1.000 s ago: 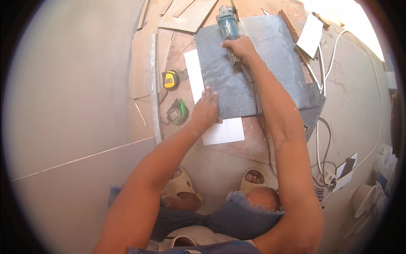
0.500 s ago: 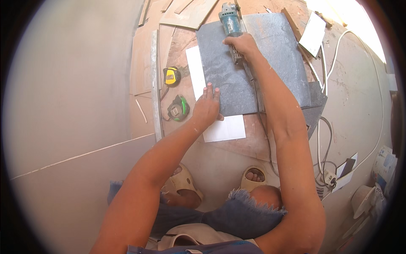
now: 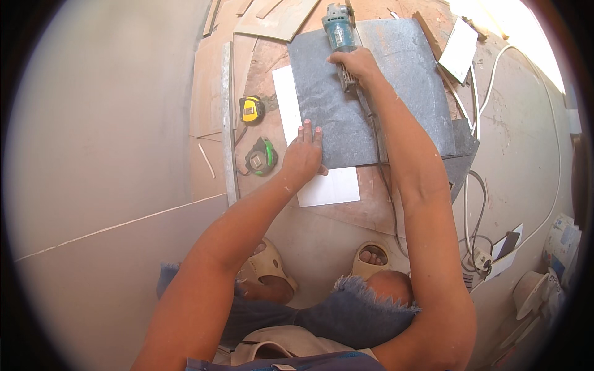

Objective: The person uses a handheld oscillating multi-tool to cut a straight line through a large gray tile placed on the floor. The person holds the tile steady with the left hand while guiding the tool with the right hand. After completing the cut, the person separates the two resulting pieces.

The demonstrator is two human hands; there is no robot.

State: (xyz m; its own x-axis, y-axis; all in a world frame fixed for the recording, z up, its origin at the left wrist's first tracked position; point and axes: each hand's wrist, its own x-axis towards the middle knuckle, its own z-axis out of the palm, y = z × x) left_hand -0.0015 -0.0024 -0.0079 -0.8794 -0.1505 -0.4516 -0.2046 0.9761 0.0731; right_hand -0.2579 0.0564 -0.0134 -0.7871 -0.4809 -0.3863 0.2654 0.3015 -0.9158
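My right hand (image 3: 359, 67) is wrapped round the body of a teal angle grinder (image 3: 340, 32) above the far part of a dark grey tile (image 3: 337, 120). The grinder's head points away from me, and its disc is hard to make out. From its rear end a dark cord (image 3: 378, 145) runs back toward me under my forearm. My left hand (image 3: 303, 154) lies with fingers stretched out on the tile's near left corner. White pieces (image 3: 330, 187) stick out from under the tile at its left and near edges.
Left of the tile are a yellow tape measure (image 3: 251, 110), a green and black tape measure (image 3: 260, 157) and a long metal bar (image 3: 228, 123). Offcuts (image 3: 275, 21) lie at the far left. To the right, a white cable (image 3: 550, 99) loops over the floor near a socket (image 3: 482, 258) and a bucket (image 3: 563, 238).
The grinder and my right hand have shifted very slightly to the right. My left hand stays in place on the tile.
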